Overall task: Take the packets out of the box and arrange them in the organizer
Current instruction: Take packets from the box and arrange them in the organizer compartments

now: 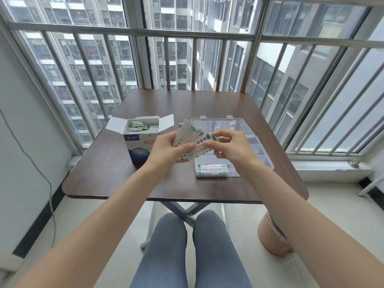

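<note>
Knees sit lowest, under the desk. Above it, the left hand holds a fan of packets while the right hand pinches one from it. The box stands at nine o'clock, the organizer at three, one stack already in its near compartment. Sorting is underway; next, likely carry the pinched packet down into a compartment.

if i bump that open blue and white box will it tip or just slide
The box probably tips fairly easily: it stands upright and looks taller than its base is deep. It is likely light, being thin card holding small packets. Its open flaps suggest those could spill out.
</note>
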A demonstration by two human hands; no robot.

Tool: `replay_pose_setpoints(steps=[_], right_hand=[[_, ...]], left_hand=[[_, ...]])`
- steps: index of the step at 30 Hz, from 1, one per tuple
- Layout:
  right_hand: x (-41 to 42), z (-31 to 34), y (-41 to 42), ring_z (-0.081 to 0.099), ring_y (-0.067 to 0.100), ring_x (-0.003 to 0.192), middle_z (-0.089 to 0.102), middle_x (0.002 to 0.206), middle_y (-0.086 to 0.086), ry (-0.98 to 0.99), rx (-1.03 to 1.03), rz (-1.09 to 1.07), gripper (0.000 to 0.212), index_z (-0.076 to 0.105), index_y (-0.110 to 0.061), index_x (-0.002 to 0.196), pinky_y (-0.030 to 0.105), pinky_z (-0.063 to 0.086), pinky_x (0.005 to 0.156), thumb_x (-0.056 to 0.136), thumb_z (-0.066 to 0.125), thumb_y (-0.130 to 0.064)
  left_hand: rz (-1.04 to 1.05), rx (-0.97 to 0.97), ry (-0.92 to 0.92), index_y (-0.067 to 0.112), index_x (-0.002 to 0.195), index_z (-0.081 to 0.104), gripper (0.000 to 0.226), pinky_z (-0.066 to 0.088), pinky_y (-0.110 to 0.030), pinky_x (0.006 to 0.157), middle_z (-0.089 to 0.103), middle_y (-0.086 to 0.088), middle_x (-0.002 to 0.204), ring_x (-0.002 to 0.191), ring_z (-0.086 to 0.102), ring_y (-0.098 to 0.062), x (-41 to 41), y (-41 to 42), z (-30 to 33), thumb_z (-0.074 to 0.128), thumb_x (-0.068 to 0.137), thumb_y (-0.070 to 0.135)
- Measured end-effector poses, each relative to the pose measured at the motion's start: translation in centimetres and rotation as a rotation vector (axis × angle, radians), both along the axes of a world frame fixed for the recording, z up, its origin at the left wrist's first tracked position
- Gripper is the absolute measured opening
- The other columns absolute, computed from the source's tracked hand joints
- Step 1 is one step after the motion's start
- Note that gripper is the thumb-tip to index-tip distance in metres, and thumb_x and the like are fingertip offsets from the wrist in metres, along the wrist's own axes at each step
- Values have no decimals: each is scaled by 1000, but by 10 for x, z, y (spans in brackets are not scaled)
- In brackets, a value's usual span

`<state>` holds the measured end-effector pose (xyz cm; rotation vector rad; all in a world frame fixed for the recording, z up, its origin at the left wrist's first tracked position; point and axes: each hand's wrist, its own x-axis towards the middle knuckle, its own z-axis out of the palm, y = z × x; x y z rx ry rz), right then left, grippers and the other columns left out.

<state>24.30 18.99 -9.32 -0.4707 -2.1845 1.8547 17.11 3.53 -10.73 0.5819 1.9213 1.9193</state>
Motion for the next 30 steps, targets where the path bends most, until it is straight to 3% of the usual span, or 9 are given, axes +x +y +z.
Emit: replay_pose_setpoints(steps=[8,14,18,24,27,30], right_hand=[[4,-8,0,66,10,55,69,77,9,3,-90,44,11,63,-8,80,20,56,64,78,72,-3],[5,-9,4,63,9,56,70,79,3,25,-55,14,16,67,-14,93,18,51,60,79,73,-10],[6,-14,8,55,9,55,68,79,3,27,-1,-35,24,67,-27,98,19,49,57,81,72,-12],[10,-23,16,56,5,54,66,77,3,-32,73,-128,6,63,-11,90,16,47,52,86,67,-13],[12,-25,20,59,7,55,68,80,6,-91,131,-114,13,55,-12,80,14,44,47,86,67,-12],[12,-26,21,60,10,54,68,83,10,-114,193,-86,15,54,-12,87,17,43,46,84,68,-9]], left_hand=[[42,12,31,9,93,67,23,54,-21,59,71,-4,86,71,67,-8,-2,1,-5,74,74,-2],[6,3,9,15,97,67,17,54,-23,58,72,-4,90,74,71,-17,1,7,-5,70,82,10],[8,-48,23,15,107,63,17,52,-21,54,71,-8,96,71,72,-20,5,13,-5,62,90,15],[91,-192,64,13,116,57,21,53,-25,52,69,-5,92,57,69,-19,-6,20,-5,49,98,20],[84,-225,83,13,117,56,23,51,-22,50,71,-5,91,59,70,-20,-7,19,-6,46,99,22],[89,-233,84,12,119,56,24,52,-23,51,71,-6,91,60,70,-20,-7,21,-6,46,99,23]])
